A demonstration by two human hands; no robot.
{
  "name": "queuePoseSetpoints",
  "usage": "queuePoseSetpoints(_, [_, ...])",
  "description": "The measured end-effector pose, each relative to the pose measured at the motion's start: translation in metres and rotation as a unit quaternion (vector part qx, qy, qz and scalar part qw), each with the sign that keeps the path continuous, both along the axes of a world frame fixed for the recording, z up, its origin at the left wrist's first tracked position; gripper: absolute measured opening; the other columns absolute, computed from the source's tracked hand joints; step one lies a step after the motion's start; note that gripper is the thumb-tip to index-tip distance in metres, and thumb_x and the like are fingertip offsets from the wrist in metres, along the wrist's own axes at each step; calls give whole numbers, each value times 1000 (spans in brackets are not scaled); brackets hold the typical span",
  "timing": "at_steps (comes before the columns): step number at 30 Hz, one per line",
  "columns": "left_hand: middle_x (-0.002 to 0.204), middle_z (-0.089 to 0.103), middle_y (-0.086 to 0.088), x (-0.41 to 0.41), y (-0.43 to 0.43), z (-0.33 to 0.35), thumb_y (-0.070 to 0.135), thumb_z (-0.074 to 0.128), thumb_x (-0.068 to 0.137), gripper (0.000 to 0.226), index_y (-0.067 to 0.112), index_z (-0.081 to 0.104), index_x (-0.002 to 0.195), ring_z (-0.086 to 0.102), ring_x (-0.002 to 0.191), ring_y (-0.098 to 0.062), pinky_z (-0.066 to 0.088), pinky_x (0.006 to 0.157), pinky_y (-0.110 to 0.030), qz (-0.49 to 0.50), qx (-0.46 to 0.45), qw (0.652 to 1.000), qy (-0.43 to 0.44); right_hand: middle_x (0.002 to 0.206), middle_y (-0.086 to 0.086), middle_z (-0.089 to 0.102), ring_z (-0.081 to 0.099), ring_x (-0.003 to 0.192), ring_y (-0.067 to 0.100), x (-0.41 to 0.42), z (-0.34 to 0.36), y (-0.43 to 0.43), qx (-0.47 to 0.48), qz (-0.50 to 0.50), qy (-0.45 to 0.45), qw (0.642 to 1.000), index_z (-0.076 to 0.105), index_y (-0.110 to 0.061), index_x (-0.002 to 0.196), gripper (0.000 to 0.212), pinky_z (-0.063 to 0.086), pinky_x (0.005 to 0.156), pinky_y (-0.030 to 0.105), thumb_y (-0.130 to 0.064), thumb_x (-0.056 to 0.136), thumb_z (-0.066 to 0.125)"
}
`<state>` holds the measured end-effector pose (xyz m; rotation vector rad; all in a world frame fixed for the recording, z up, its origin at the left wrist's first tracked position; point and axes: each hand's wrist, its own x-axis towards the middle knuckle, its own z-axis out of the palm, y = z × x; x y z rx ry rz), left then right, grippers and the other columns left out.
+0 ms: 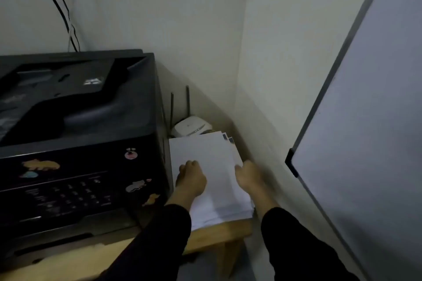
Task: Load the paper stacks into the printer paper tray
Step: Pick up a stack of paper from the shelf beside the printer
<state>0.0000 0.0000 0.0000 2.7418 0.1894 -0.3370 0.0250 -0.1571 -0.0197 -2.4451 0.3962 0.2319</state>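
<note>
Paper pickup looks to be the step in hand: the white paper stack (210,166) lies on the wooden table (219,232), just beside the right flank of the black printer (77,134), and no sheet has reached the tray yet. The left hand (191,178) rests knuckles-up on the stack's left part, fingers curled down onto the top sheet; the right hand (247,177) sits at the stack's right edge with fingers bent over it. The two hands are apart, one on each side of the paper, and whether either has actually closed on the sheets cannot be told through the blur. Both forearms in dark sleeves reach forward and slightly inward from below. A white router (193,126) stands behind the stack, and a whiteboard (365,121) leans at the right. The next move probably calls for squaring and lifting a portion of sheets, then finding the tray low on the printer's front, which looks shut from here
</note>
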Motion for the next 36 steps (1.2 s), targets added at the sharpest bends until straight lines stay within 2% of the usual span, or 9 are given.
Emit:
queuePoseSetpoints(5, [141,33,-14,-10,8,-25,30,57,92,51,3,40,132,38,130,-33,39,106,-38,-19,36,989,139,145,15,35,35,131,34,1,-23,7,-8,15,184,983,40,-7,139,61,36,107,44,-46,93,42])
queuePoseSetpoints(13, [142,26,-15,-7,5,-31,31,55,92,51,5,39,134,38,127,-33,42,102,-36,-35,83,985,145,133,22,49,51,119,34,9,-20,49,-127,-13,117,985,52,1,128,46,47,101,42,-25,91,54])
queuePoseSetpoints(16, [141,26,-14,-8,5,-32,32,53,93,50,6,39,133,38,126,-32,42,102,-36,-31,88,985,146,121,18,61,60,108,31,14,-15,51,10,-77,47,996,53,0,122,33,53,90,36,-16,93,53])
queuePoseSetpoints(19, [141,26,-15,-9,5,-33,32,52,93,49,6,39,133,36,127,-33,40,105,-37,-31,82,986,144,115,15,65,61,90,25,21,-5,40,135,-97,65,984,57,0,117,29,52,78,32,-14,93,51])
queuePoseSetpoints(23, [144,24,-15,-14,3,-32,29,52,93,51,6,36,135,33,131,-34,37,107,-37,-23,81,986,141,121,15,63,61,105,27,18,1,26,85,-66,115,988,60,1,116,28,50,85,29,-10,98,42])
queuePoseSetpoints(26, [146,24,-15,-17,-1,-28,20,47,92,48,4,35,135,33,132,-34,36,109,-37,22,35,987,156,119,16,63,61,101,28,17,-2,19,106,-75,108,986,60,1,115,28,50,83,30,-11,97,43])
queuePoseSetpoints(30, [149,24,-20,-6,2,21,18,46,93,55,0,27,141,35,134,-36,36,111,-37,191,-103,972,86,121,21,62,59,111,34,33,24,5,174,-47,66,981,58,8,118,32,41,60,25,-10,93,51])
queuePoseSetpoints(34, [156,15,-18,7,-13,47,24,46,96,70,3,6,150,26,141,-35,28,115,-41,281,-122,951,44,121,23,62,58,114,38,31,7,-23,266,-77,71,958,56,11,122,36,48,97,40,-12,93,55])
queuePoseSetpoints(36, [151,29,-20,13,-19,63,27,49,94,72,-2,13,149,38,135,-37,37,109,-44,288,-130,949,18,121,20,61,57,114,39,24,3,-30,336,-125,72,931,56,10,121,35,43,104,49,-9,93,57])
